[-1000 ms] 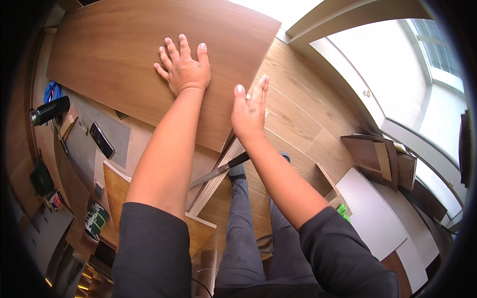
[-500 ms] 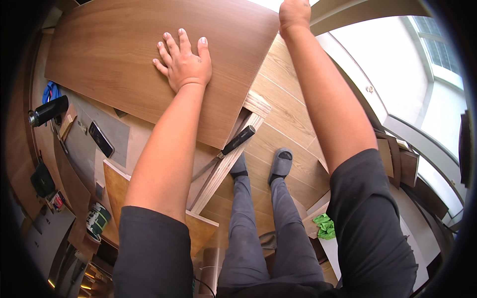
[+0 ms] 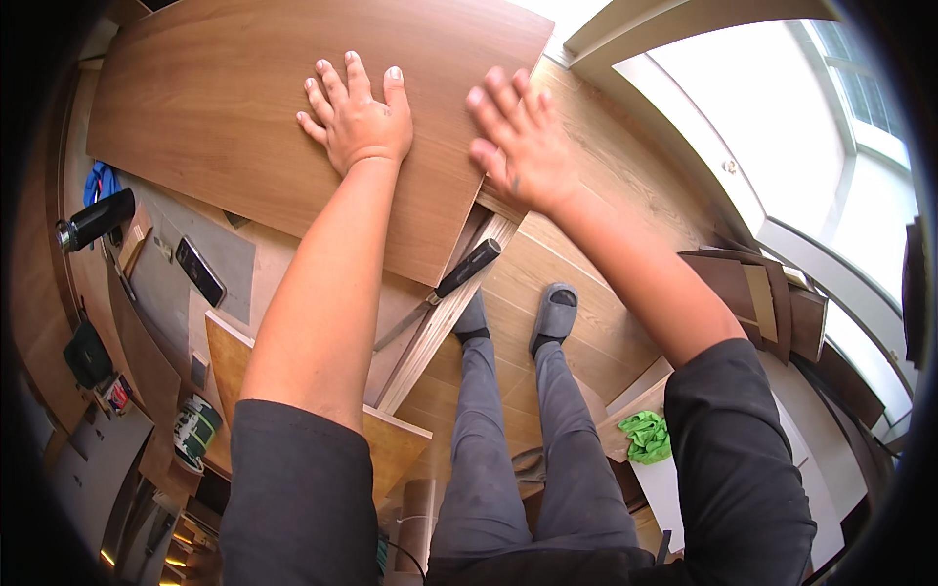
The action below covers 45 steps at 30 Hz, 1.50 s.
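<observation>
A large brown wood-grain board (image 3: 225, 107) lies across the workbench. My left hand (image 3: 366, 125) rests flat on the board with its fingers spread, holding nothing. My right hand (image 3: 523, 142) is at the board's right edge, slightly blurred, fingers apart and nothing in it; whether it touches the board I cannot tell. Below the board's near corner, a tool with a black handle (image 3: 469, 269) and a long flat metal blade lies across the bench's plywood edge (image 3: 445, 322).
On the bench at left are a phone (image 3: 201, 272), a black cylindrical flask (image 3: 96, 219), a blue cloth (image 3: 100, 182) and a green-and-white roll (image 3: 195, 430). A green cloth (image 3: 645, 437) and stacked board offcuts (image 3: 772, 303) sit at right. My slippered feet stand on the wooden floor (image 3: 528, 264).
My right hand has come down and left from the board's far right corner to its right edge. The left hand stays flat in nearly the same place; the board has shifted very slightly.
</observation>
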Each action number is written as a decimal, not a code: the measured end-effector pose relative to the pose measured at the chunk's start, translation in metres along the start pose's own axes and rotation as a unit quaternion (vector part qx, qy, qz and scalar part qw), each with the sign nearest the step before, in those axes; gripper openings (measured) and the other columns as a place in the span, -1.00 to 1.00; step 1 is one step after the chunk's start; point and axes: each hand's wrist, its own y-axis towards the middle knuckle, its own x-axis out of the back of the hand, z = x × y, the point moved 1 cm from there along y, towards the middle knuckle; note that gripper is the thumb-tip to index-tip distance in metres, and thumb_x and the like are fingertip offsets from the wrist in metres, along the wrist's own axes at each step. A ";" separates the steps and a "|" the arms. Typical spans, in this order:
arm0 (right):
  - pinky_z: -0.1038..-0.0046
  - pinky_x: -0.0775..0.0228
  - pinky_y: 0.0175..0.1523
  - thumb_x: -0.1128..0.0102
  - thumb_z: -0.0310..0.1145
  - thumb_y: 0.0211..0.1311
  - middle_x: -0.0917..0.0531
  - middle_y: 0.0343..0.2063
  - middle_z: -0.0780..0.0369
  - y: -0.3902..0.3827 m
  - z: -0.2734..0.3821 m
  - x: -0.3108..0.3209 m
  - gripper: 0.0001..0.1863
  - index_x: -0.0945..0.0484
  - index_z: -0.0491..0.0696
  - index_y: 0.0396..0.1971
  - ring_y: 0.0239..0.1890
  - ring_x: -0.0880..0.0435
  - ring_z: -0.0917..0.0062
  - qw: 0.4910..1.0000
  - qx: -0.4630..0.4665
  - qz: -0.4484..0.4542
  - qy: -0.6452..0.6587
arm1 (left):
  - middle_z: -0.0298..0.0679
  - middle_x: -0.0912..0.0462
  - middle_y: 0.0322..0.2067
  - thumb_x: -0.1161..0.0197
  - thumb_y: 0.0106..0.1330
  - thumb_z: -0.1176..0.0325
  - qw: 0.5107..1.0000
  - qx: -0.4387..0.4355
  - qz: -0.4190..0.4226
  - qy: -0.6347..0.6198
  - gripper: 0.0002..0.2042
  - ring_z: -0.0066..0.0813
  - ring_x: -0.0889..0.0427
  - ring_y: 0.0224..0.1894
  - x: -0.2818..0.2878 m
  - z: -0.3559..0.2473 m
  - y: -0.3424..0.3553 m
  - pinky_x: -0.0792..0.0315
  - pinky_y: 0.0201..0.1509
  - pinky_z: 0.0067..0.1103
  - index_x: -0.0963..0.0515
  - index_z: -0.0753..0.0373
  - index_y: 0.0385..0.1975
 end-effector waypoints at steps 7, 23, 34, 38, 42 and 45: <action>-0.10 0.27 0.57 0.08 0.07 0.51 -0.17 0.52 0.40 -0.006 -0.013 0.004 -0.49 -0.32 0.47 0.41 0.57 -0.02 0.28 0.992 0.117 0.052 -0.017 | -0.13 0.02 0.56 0.16 0.47 -0.24 1.000 0.002 -0.005 0.014 -0.30 -0.15 0.15 0.60 0.000 0.004 0.000 0.33 0.59 -0.07 -0.16 -0.02 0.51; 0.14 0.28 0.60 0.26 0.13 0.54 -0.12 0.53 0.18 0.094 0.000 -0.011 -0.35 -0.21 0.14 0.48 0.58 0.02 0.24 0.997 -0.011 0.017 -0.077 | -0.15 0.01 0.56 0.17 0.47 -0.24 1.000 -0.005 -0.015 -0.001 -0.31 -0.14 0.13 0.59 -0.005 0.007 0.001 0.37 0.59 -0.04 -0.16 -0.03 0.51; 0.26 0.04 0.55 0.18 -0.13 0.54 -0.12 0.42 -0.29 0.094 -0.022 -0.014 -0.21 0.19 -0.39 0.46 0.49 -0.11 -0.07 0.822 -0.430 -0.152 0.341 | -0.12 0.00 0.55 0.18 0.48 -0.23 1.000 -0.003 -0.004 -0.001 -0.31 -0.13 0.14 0.59 0.001 0.000 0.001 0.34 0.59 -0.06 -0.17 0.00 0.51; 0.26 0.00 0.54 0.14 -0.22 0.51 -0.11 0.43 -0.28 0.044 0.028 -0.005 -0.21 0.21 -0.41 0.46 0.49 -0.15 -0.04 0.840 -0.384 -0.093 0.372 | -0.11 0.01 0.55 0.18 0.48 -0.23 1.000 -0.002 -0.006 0.005 -0.31 -0.13 0.14 0.59 -0.001 0.004 -0.001 0.34 0.59 -0.06 -0.16 -0.01 0.51; 0.25 0.03 0.55 0.11 -0.26 0.47 -0.09 0.44 -0.28 0.000 0.049 -0.003 -0.20 0.23 -0.42 0.46 0.50 -0.12 -0.04 0.851 -0.341 -0.010 0.400 | -0.11 0.01 0.55 0.18 0.48 -0.24 1.000 -0.007 -0.011 0.011 -0.31 -0.13 0.15 0.59 -0.003 0.002 0.000 0.34 0.59 -0.06 -0.16 -0.01 0.51; 0.26 0.04 0.56 0.10 -0.27 0.45 -0.06 0.45 -0.28 0.009 0.041 0.004 -0.18 0.24 -0.43 0.46 0.51 -0.09 -0.04 0.864 -0.325 -0.011 0.385 | -0.11 0.02 0.55 0.19 0.48 -0.24 1.000 -0.004 -0.011 0.011 -0.31 -0.12 0.14 0.59 -0.003 0.004 0.000 0.33 0.59 -0.06 -0.15 -0.01 0.52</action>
